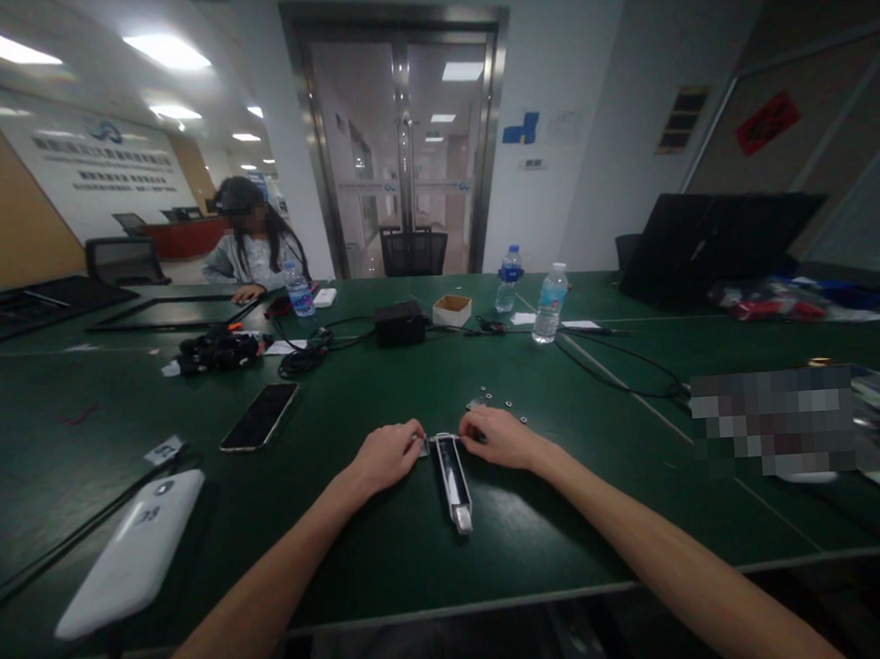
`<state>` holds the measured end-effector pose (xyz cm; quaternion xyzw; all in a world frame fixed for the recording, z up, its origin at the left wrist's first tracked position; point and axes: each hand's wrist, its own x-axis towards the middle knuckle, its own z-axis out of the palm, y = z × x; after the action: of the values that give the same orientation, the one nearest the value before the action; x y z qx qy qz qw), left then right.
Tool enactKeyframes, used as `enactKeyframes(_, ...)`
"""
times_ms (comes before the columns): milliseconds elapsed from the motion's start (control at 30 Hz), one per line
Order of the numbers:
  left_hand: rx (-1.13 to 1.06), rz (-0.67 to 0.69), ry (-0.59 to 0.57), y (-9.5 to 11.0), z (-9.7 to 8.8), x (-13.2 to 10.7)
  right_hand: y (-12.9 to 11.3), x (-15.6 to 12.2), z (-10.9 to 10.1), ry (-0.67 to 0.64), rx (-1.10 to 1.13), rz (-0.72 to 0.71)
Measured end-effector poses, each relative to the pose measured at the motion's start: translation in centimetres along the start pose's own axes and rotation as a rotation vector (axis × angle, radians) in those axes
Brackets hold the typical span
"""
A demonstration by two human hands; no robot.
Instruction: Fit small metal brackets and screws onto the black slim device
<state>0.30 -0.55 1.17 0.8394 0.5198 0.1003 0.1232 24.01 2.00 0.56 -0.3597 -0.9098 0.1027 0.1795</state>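
A slim dark object with a pale frame and a shiny block at its near end lies on the green table in front of me; I cannot tell its kind. At its far end, my left hand is closed at the left side, fingertips pinched by a small pale, shiny bit. My right hand is closed at the right side, thumb and fingers together, touching or nearly touching the far end. Whatever the fingertips hold is too small to make out. Several tiny ring-like parts are scattered just beyond my right hand.
A phone and a white power bank lie left. Across the table are a black box, an open carton, cables and water bottles. A person sits at the far left side. A black case stands right.
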Motion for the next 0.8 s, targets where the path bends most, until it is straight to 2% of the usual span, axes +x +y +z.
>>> enactKeyframes(400,0.03,0.056,0.046,-0.03,0.07,0.03,0.14,0.03,-0.1,0.048,-0.068,0.011)
enactKeyframes(800,0.018,0.055,-0.015,0.09,-0.23,-0.07,0.36,-0.03,0.16,0.003,-0.073,0.018)
